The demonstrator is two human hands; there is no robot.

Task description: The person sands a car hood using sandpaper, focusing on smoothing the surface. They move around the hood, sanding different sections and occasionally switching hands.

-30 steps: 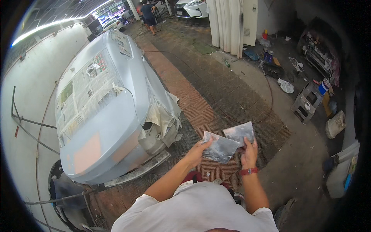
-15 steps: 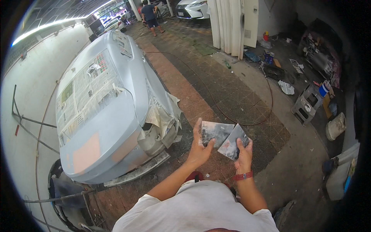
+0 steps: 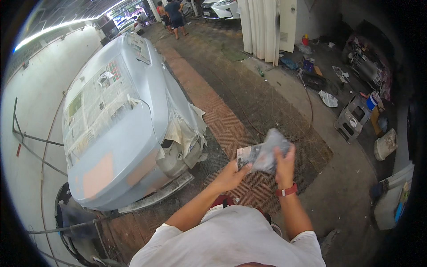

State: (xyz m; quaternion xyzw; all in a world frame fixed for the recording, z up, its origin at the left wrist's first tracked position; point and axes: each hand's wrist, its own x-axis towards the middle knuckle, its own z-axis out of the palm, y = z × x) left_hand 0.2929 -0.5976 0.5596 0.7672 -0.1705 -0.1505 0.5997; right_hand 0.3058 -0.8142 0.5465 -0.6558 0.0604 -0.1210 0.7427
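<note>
In front of my body, my left hand [image 3: 231, 177] grips a flat, thin rectangular plate [image 3: 243, 153] by its near edge. The plate carries dark grey and pinkish smears. Pinched in my right hand [image 3: 285, 163] is a second flat, smeared plate [image 3: 271, 149], blurred by motion. It overlaps the right part of the first plate; whether the two touch, I cannot tell. To the left of my hands stands a light grey-blue car [image 3: 133, 147] with pinkish patches on its body. Newspaper [image 3: 95, 107] masks its glass, and loose masking paper [image 3: 180, 127] hangs at its corner.
A hose [image 3: 312, 104] snakes across the patterned floor mat [image 3: 293, 129]. To the right stand a grey stool [image 3: 351, 119] and a dirty white bucket [image 3: 386, 145]. Two people [image 3: 174, 18] are at the back, near a white car [image 3: 220, 9]. Metal bars [image 3: 40, 140] stick out on the left.
My right hand has swung its plate up and over the left one. My left hand has dropped slightly nearer my body, its fingers drawn in. A second person shows more at the back.
</note>
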